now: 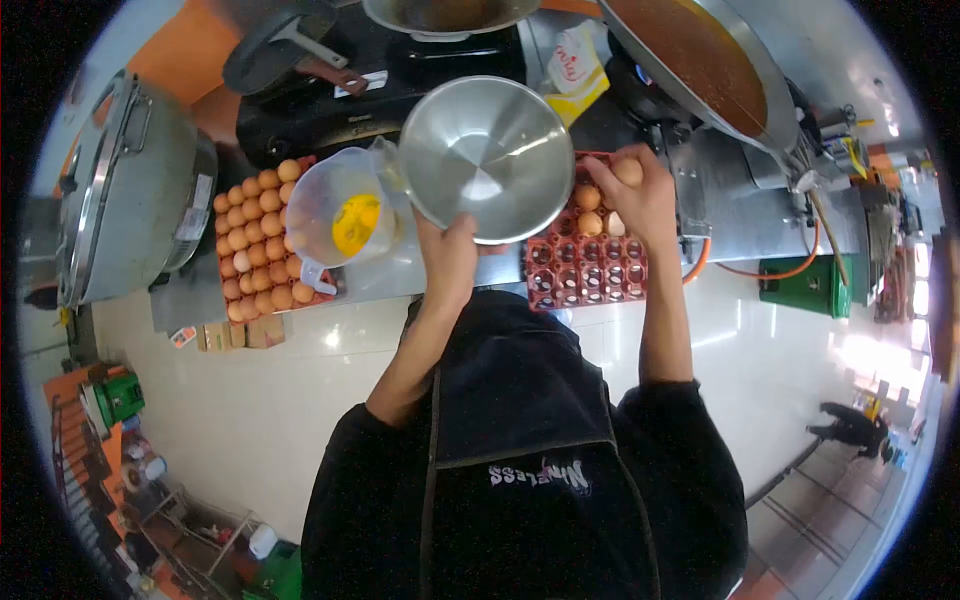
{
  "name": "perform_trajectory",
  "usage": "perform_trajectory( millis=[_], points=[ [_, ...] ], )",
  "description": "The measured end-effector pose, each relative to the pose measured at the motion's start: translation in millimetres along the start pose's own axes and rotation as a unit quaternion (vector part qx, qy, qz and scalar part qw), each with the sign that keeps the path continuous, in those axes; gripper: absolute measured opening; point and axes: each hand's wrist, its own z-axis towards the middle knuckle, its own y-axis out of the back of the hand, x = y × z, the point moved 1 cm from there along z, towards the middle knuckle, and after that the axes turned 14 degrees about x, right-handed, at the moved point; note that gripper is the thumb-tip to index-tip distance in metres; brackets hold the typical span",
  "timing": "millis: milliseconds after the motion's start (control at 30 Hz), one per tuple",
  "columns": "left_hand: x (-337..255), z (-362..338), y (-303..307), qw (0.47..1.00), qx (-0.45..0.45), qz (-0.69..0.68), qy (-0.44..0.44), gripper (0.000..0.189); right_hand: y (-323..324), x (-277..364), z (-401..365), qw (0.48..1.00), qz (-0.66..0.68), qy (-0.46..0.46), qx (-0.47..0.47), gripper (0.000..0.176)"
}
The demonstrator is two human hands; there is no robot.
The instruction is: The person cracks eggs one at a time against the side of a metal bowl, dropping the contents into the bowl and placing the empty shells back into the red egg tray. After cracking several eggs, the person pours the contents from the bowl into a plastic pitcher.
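My left hand (447,258) grips the near rim of a steel mixing bowl (485,150), thumb over the edge; the bowl's inside is bare metal. My right hand (648,195) has its fingers closed around a brown egg (627,172), above a red egg tray (585,270). A few eggs (588,197) sit in that tray's far part, and its near cups hold none. Left of the bowl stands a clear plastic jug (310,215) with yellow egg yolk (356,224) inside. Beside the jug, a second red tray is filled with brown eggs (262,225).
A large pan of reddish-brown sauce (700,60) is at the back right, near a yellow and white packet (577,75). A black frying pan (270,50) lies on the stove at back left. A big metal pot (130,200) stands far left. An orange hose (780,270) hangs at right.
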Motion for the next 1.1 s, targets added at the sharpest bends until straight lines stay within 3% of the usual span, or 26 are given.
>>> perform_trajectory(
  millis=[67,100,133,167,267,300,533,667,767,867,933,1000,1100],
  points=[
    [18,-3,-13,1.000,0.017,0.012,0.006,0.063,11,10,15,0.964,-0.267,0.016,0.009,0.058],
    [25,-4,-19,0.999,0.047,0.020,0.009,0.070,11,-3,25,0.963,-0.269,0.007,0.001,0.058],
    [32,-2,-22,0.997,0.077,0.027,0.008,0.078,7,-22,38,0.935,-0.354,-0.010,0.025,0.065],
    [59,4,-13,0.987,0.085,0.134,-0.022,0.082,6,-32,45,0.898,-0.436,-0.026,0.051,0.073],
    [23,-14,-50,0.994,0.077,0.067,0.040,0.081,1,-15,37,0.903,-0.413,-0.113,0.033,0.081],
    [52,-7,-38,0.985,0.071,0.155,-0.011,0.082,-1,-12,36,0.892,-0.433,-0.119,0.051,0.089],
    [58,-10,-45,0.964,0.066,0.252,-0.050,0.086,-19,-53,42,0.872,-0.474,-0.123,0.022,0.089],
    [54,-13,-49,0.971,0.075,0.226,-0.015,0.087,-25,-59,42,0.886,-0.447,-0.119,0.029,0.083],
    [67,-10,-43,0.945,0.059,0.309,-0.089,0.090,-28,-54,41,0.891,-0.438,-0.111,0.038,0.076],
    [66,-11,-42,0.950,0.057,0.298,-0.069,0.089,-26,-56,42,0.899,-0.421,-0.102,0.058,0.069],
    [60,-11,-40,0.968,0.048,0.247,0.002,0.086,-22,-66,47,0.905,-0.409,-0.098,0.069,0.068],
    [58,-11,-35,0.976,0.047,0.211,0.014,0.085,-12,-77,50,0.919,-0.361,-0.100,0.124,0.061],
    [60,-13,-20,0.983,0.035,0.177,0.035,0.085,6,-84,33,0.964,-0.243,-0.090,0.063,0.057]
  ],
)
